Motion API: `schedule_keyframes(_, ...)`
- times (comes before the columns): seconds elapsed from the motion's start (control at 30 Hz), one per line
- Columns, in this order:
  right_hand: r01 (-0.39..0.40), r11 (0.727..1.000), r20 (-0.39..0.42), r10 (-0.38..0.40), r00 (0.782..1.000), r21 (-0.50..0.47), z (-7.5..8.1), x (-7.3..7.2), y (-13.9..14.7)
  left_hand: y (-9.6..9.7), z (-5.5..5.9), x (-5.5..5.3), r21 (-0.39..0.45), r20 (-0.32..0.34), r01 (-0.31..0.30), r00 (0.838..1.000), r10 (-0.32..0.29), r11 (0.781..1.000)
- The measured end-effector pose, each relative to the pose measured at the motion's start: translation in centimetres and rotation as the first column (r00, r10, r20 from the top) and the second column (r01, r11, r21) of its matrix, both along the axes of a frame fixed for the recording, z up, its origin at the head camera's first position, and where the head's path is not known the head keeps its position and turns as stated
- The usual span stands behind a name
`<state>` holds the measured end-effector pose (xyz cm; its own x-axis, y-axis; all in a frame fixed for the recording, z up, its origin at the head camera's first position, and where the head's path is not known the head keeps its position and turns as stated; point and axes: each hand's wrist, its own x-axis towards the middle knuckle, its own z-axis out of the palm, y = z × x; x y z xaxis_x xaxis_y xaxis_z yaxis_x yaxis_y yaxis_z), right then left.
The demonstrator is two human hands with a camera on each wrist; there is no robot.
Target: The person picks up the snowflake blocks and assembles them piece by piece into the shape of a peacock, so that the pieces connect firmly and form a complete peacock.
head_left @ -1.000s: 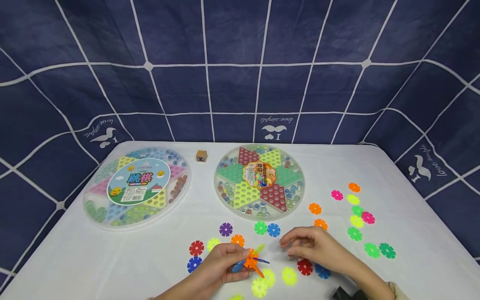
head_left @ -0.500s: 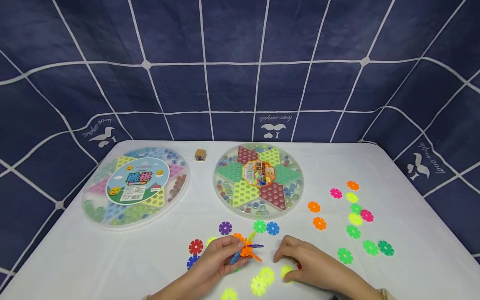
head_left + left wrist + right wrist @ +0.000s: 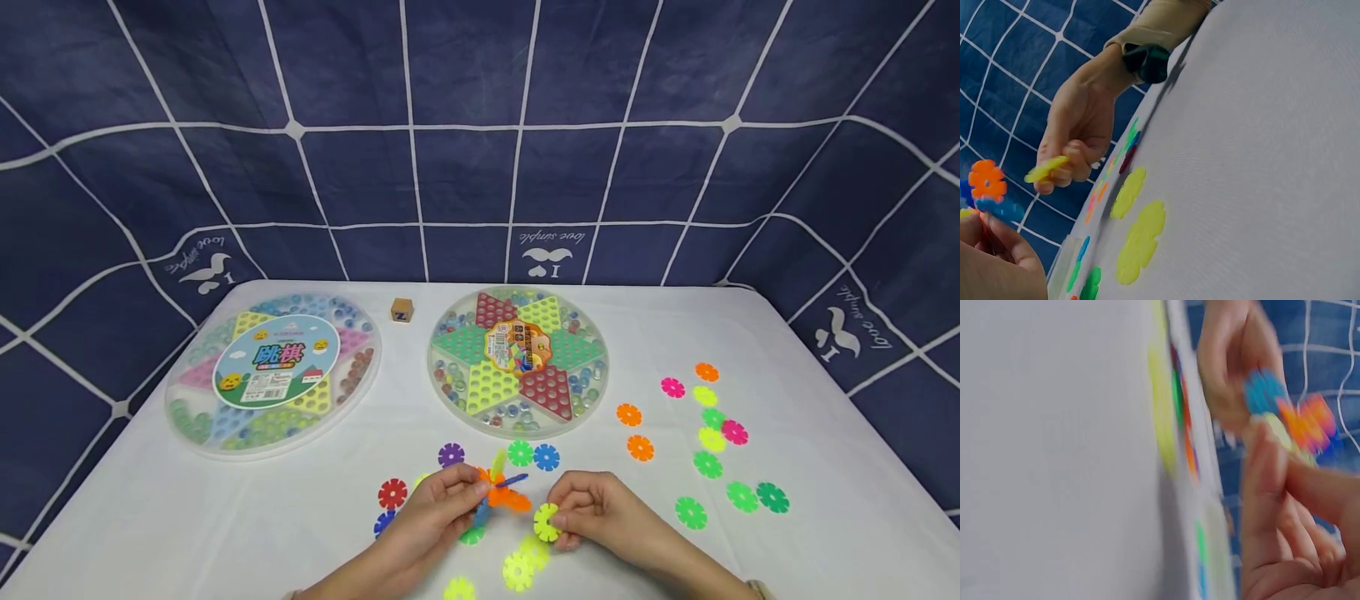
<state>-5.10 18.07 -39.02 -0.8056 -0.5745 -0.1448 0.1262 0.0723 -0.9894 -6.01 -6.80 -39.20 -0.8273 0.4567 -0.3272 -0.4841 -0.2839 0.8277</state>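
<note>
In the head view my left hand (image 3: 431, 517) pinches a small assembly of notched plastic discs (image 3: 497, 492), with orange, blue and yellow pieces slotted at angles. Just right of it, my right hand (image 3: 603, 517) holds a single yellow notched disc (image 3: 546, 522) between thumb and fingers, its flat face toward the camera. A small gap separates that disc from the assembly. The left wrist view shows both too: the yellow disc (image 3: 1046, 169) is edge-on, and the orange disc (image 3: 988, 181) of the assembly faces out. Motion blurs the right wrist view.
Loose yellow discs (image 3: 517, 572) lie below the hands. A red disc (image 3: 392, 493) and others lie left, and orange, pink and green discs (image 3: 707, 465) are scattered right. Two round Chinese checkers sets (image 3: 273, 367) and a wooden letter cube (image 3: 402, 311) stand farther back on the white table.
My right hand has reached down to the table, picked up a yellow disc and brought it left, near the assembly. The left hand has raised and turned the assembly slightly.
</note>
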Motion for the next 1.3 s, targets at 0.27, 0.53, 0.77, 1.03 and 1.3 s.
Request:
schedule_keyframes(0.27,0.121,0.974,0.398,-0.034,0.917,-0.194,-0.3,0.8,-2.7,0.3,-0.4,0.4,0.049,-0.04,0.039,0.999,-0.037,0.998)
schedule_keyframes(0.53,0.092,0.974,0.392,-0.003,0.92,-0.209,-0.2,1.0,-2.7,0.3,-0.6,0.4,-0.005,-0.077,0.038,0.996,-0.038,0.999)
schedule_keyframes(0.77,0.025,0.978,0.377,0.056,0.925,-0.207,0.0,0.8,-2.3,0.3,-0.7,0.5,-0.023,-0.106,0.089,0.99,-0.091,0.996)
schedule_keyframes(1.03,0.011,0.973,0.401,0.085,0.912,-0.231,0.1,1.0,-2.2,0.2,-1.1,0.5,-0.002,-0.212,0.174,0.962,-0.171,0.985)
schedule_keyframes(1.3,-0.005,0.969,0.414,0.111,0.903,-0.248,-0.2,1.2,-2.2,0.1,-1.3,0.8,-0.063,-0.382,0.236,0.892,-0.241,0.97)
